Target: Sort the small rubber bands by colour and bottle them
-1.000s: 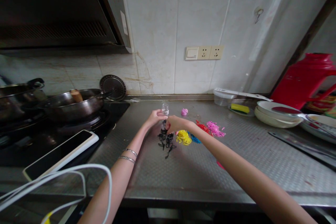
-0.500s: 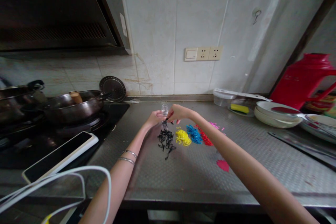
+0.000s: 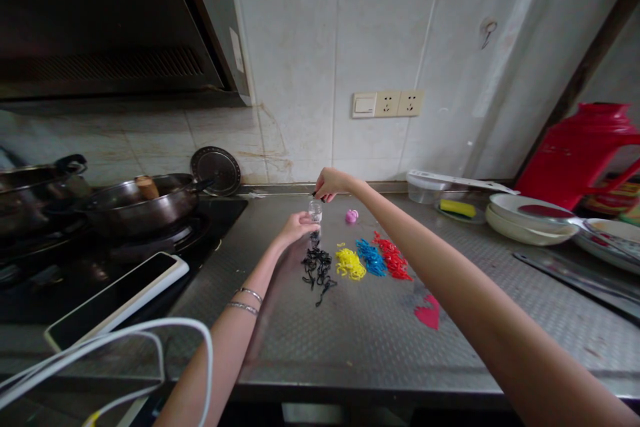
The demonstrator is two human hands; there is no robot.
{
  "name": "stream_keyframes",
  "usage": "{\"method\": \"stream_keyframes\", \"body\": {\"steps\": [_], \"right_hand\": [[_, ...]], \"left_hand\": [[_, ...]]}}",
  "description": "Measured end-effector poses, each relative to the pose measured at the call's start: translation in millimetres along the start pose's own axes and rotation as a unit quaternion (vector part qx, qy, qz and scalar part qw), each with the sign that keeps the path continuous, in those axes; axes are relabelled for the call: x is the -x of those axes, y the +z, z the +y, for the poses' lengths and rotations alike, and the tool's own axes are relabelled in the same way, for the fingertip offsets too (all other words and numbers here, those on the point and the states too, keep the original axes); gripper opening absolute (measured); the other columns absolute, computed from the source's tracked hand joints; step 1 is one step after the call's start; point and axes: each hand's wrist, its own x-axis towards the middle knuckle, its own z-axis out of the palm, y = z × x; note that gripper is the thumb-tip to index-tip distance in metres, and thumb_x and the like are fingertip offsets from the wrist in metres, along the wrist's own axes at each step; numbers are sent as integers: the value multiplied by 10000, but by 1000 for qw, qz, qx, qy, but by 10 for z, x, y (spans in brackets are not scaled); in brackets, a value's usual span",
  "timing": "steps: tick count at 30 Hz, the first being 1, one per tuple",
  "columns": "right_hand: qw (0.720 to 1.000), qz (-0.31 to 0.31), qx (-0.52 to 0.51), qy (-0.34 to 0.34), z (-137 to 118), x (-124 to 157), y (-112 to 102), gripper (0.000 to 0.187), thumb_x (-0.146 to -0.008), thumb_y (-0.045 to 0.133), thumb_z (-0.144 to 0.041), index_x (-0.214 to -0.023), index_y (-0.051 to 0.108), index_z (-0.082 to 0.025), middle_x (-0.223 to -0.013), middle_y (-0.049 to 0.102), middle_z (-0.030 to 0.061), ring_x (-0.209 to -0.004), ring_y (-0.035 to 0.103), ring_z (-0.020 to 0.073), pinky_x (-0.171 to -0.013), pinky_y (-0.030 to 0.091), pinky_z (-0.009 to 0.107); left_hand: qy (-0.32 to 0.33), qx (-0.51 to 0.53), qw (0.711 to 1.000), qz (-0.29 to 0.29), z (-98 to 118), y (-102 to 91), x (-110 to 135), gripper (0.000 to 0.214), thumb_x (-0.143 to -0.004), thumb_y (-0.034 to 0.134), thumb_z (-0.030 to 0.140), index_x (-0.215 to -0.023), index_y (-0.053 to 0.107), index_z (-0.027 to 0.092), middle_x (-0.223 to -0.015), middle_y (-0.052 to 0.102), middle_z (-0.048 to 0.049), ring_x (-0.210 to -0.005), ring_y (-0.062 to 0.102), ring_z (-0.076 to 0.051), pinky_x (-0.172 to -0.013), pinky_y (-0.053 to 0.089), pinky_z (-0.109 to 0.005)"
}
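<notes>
My left hand is wrapped round a small clear glass jar standing on the steel counter. My right hand hovers just above the jar's mouth, fingers pinched on a small black piece. Just in front of the jar lies a pile of black rubber bands. To its right sit a yellow pile, a blue pile and a red pile. A small pink lid lies right of the jar.
A stove with a pan and a pot fills the left. A phone and white cable lie at the front left. White bowls, a yellow sponge and a red flask stand at the right.
My right hand rose from the black pile to above the jar, pinching a black piece. The left hand stayed on the jar.
</notes>
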Motion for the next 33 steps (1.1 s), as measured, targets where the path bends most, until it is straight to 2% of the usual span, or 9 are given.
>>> {"method": "stream_keyframes", "body": {"steps": [6,12,18,28,33], "right_hand": [[990,-31,136,7,-121,-33,69,233,-516,719,-135,-715,640,-44,-617,672,81,-503,616,140,-507,537,234],[978,-59,201,17,-224,-41,80,335,-501,740,-160,-782,633,-12,-656,676,110,-573,630,163,-529,533,249],[977,-50,208,12,-250,-52,101,338,-486,756,-167,-761,635,-13,-687,675,123,-592,637,186,-534,534,273],[980,-32,194,-7,-257,-12,54,291,-532,731,-166,-777,645,-36,-698,676,108,-559,619,145,-520,530,233],[986,20,161,-32,-225,49,16,173,-623,631,-112,-780,652,-41,-726,674,125,-551,609,136,-491,518,212]], "left_hand": [[1,3,1000,7,-10,5,1,395,-541,737,221,-895,607,102,-904,662,-113,-808,617,-190,-797,452,-340],[-9,10,1000,14,-32,3,-18,424,-532,744,223,-912,603,100,-897,663,-114,-812,618,-193,-815,443,-350],[6,10,1000,2,-51,0,-31,419,-547,735,223,-927,606,104,-925,659,-111,-837,614,-193,-843,428,-353],[6,23,1000,4,2,19,0,395,-540,736,199,-902,608,108,-918,661,-107,-831,616,-191,-831,437,-345],[11,14,1000,1,3,10,7,386,-545,733,215,-896,609,113,-893,667,-97,-810,617,-184,-816,441,-337]]}}
